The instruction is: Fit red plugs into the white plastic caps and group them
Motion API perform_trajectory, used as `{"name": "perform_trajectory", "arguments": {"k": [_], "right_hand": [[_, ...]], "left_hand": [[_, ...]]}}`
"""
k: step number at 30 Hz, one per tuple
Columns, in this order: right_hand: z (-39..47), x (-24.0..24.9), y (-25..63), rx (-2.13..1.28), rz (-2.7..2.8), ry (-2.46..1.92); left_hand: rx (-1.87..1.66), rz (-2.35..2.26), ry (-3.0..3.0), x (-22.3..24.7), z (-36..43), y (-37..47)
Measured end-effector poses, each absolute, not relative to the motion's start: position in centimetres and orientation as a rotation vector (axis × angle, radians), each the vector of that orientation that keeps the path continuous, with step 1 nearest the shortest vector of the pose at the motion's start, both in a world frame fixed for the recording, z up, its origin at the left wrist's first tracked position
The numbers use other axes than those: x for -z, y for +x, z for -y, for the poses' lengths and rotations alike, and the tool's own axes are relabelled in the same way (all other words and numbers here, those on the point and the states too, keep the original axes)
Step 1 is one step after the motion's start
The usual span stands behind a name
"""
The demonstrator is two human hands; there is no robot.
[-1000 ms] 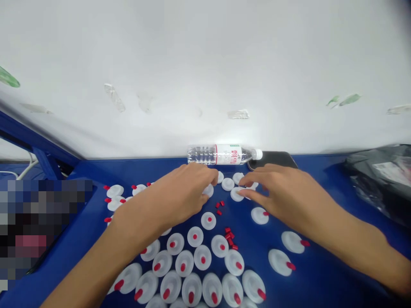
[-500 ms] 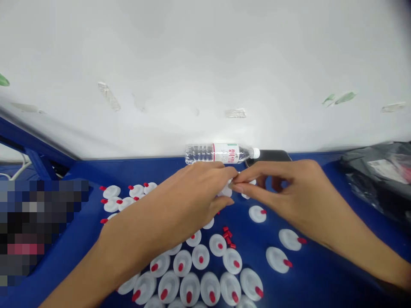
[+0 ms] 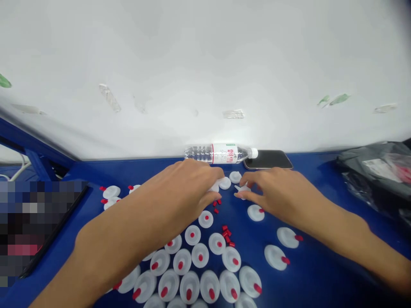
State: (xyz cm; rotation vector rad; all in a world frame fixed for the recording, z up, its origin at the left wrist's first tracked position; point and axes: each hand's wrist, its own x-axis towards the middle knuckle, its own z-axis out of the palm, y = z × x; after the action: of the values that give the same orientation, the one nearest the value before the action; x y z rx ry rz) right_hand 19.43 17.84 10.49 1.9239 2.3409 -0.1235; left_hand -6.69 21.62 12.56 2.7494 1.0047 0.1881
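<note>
My left hand (image 3: 189,186) reaches over the blue table, thumb and fingers closed round a white plastic cap (image 3: 214,187) that they partly cover. To its right, my right hand (image 3: 272,186) grips another white cap with a pointed nozzle (image 3: 243,191) between thumb and fingers. Two more white caps without red tips, one of them a round cap (image 3: 235,177), lie between and behind the hands. In front, several translucent caps with red tips, such as a red-tipped cap (image 3: 206,219), stand in rows. Small loose red tips (image 3: 226,233) lie among them.
Behind the hands a clear water bottle (image 3: 221,154) lies on its side by a black phone (image 3: 269,159), against the white wall. At right sits a dark plastic bag (image 3: 375,171). A blurred dark object (image 3: 38,222) is at left.
My hands have moved apart; their fingertips met over the table before. A white cap now shows in each hand, and more of the phone is visible.
</note>
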Motion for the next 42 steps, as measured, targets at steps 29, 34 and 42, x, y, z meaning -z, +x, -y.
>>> {"name": "perform_trajectory", "arguments": {"k": [29,34,42], "right_hand": [[-17.7,-11.5,19.9,0.173,-2.474,2.017],[-17.5,-12.0,20.4,0.119,-2.279,2.03],[-17.6,-11.1,19.4,0.126,-2.47,1.95]], "left_hand": [[-0.125,-0.949,2.802,-12.3,-21.4,-6.6],[-0.12,-0.956,2.807,-12.2,-21.6,-6.6],[-0.154,-0.915,2.724,-12.1,-21.6,-6.5]]}}
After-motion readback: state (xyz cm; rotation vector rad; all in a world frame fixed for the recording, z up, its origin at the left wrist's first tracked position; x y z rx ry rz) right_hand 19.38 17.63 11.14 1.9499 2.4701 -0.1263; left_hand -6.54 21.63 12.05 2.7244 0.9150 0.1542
